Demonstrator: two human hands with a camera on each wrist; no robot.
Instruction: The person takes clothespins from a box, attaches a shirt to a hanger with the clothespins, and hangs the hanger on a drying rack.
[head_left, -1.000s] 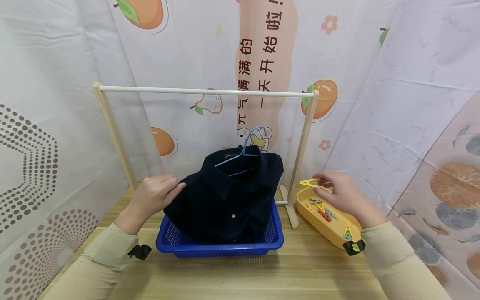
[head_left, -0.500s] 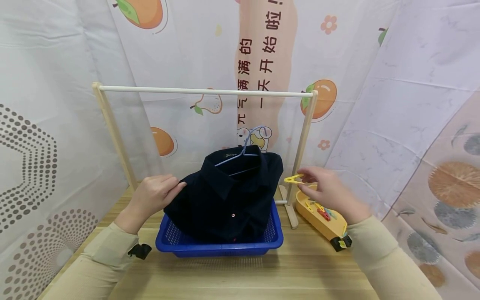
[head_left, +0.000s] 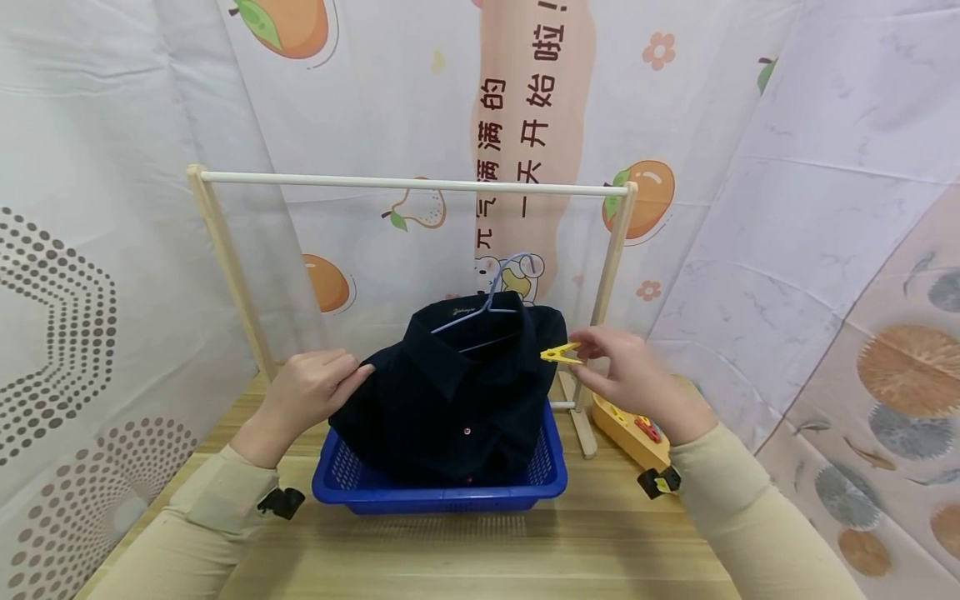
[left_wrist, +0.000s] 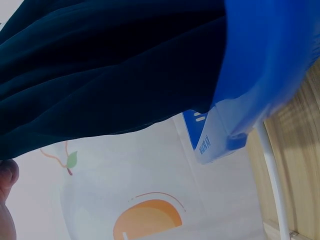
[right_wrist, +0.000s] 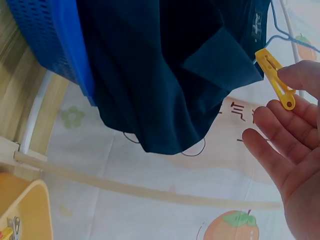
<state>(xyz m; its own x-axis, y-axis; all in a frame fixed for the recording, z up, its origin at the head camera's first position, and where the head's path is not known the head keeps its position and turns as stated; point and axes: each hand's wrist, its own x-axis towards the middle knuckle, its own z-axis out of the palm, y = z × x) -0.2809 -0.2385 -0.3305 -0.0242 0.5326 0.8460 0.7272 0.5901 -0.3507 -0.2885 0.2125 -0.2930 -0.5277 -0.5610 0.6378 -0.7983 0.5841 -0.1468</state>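
Currently, the right hand (head_left: 626, 371) is pinching a yellow clip (head_left: 559, 354) between thumb and fingers, and the left hand (head_left: 311, 385) is pinching the dark shirt (head_left: 450, 396) at its left-side shoulder. The clip's long axis is lying nearly level, its nose pointing left toward the shirt's opposite shoulder, with the right hand nearer; contact is remaining unclear. The shirt is sitting in the blue basket (head_left: 450, 501), a hanger (head_left: 489, 302) standing in its collar.

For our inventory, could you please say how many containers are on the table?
2: the blue basket, holding the shirt, and the yellow tray to its right, partly hidden by the right hand. More may be hidden.
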